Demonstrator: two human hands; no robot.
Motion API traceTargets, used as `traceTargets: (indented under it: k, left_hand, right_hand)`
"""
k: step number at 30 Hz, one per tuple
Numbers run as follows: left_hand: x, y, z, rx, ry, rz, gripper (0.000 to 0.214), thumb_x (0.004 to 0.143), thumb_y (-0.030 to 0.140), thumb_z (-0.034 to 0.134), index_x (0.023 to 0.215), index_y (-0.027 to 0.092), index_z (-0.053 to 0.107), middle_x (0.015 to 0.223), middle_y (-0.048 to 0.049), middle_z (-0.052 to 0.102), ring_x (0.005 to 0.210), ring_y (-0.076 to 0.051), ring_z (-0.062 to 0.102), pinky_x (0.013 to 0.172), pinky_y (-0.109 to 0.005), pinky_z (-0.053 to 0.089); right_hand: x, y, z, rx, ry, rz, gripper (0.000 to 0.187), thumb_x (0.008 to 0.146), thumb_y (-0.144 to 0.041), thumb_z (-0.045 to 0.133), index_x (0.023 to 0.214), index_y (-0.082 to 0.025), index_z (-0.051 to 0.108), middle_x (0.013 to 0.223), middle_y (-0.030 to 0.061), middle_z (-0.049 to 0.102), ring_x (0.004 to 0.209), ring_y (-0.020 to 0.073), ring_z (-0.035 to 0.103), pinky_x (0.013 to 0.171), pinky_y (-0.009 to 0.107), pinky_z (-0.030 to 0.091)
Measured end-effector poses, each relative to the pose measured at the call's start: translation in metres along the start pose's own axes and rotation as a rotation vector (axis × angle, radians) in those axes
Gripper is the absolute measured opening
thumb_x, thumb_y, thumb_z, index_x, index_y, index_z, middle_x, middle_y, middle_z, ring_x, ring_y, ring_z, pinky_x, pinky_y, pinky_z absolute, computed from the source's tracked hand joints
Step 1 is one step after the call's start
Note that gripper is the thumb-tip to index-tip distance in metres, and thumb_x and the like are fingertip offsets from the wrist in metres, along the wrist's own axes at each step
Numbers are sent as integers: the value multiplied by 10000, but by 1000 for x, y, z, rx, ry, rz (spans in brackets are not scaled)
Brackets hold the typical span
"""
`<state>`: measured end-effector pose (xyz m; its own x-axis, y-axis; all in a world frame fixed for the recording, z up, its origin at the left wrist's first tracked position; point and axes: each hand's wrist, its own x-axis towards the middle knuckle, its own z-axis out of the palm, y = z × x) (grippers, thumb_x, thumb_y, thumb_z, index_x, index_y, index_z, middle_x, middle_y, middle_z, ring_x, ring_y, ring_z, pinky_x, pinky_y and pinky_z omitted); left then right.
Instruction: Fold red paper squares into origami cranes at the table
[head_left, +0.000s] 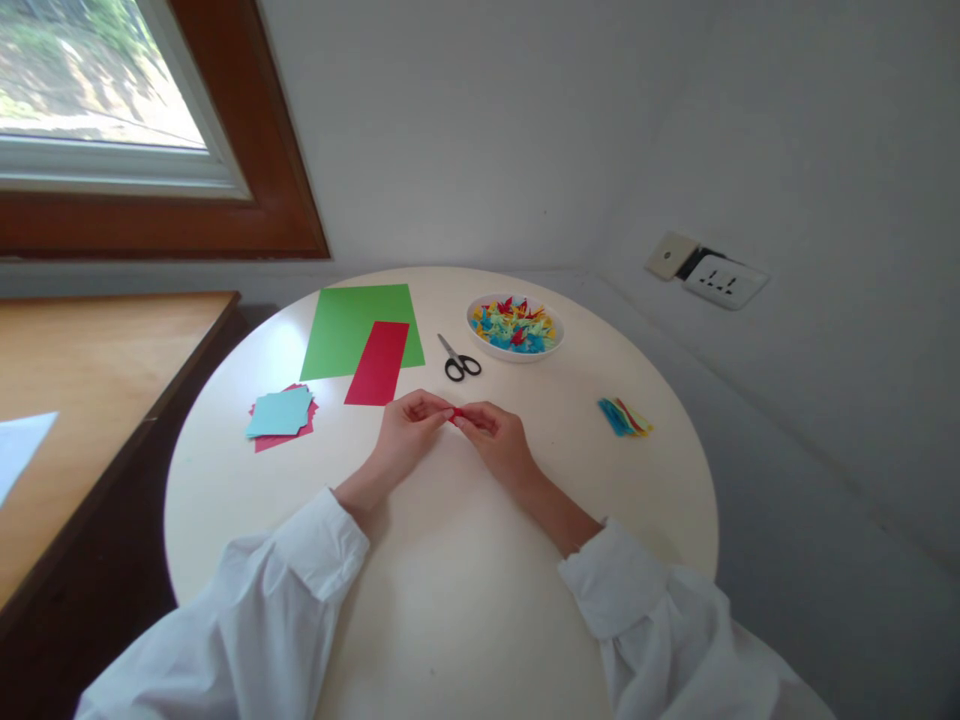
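A small piece of red paper (456, 414) is pinched between my two hands over the middle of the table; the fingers cover most of it, so its shape cannot be made out. My left hand (411, 425) grips it from the left with thumb and fingertips. From the other side my right hand (496, 440) holds it the same way. Just beyond the hands lie black-handled scissors (460, 362), blades pointing away. A red paper strip (379, 362) rests partly on a green paper sheet (341, 330), close to my left hand.
On the round white table (442, 600), a white bowl (517, 354) holds many small folded colored papers. Light blue and red paper squares (279, 413) are stacked at left. Several narrow colored folded pieces (625, 417) lie at right. A wooden desk (97, 400) stands left; walls rise behind.
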<state>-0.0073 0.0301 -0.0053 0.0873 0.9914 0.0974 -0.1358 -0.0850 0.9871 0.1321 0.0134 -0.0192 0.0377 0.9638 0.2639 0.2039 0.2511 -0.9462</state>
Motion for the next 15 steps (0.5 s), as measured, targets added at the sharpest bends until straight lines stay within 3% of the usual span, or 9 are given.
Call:
traceTargets:
  k: [9,15]
  left_hand:
    - [0,-4,-2,37,-65,-61,221,624,331,716,710,134,665,715,-42,673,681,-148,595,658,-263,436]
    - [2,-6,-3,30,-28,-60,236,629,358,712,694,139,654,688,-32,661,653,-140,581,637,-258,432]
  right_hand:
    - [-1,-1,-1,-14,31,-24,162,719,-319,628,768,-173,675,772,51,703,710,167,633,686,283,499]
    - [0,-2,0,75,-12,74,283,669,-306,667,913,-163,658,819,65,700,748,172,645,688,290,507]
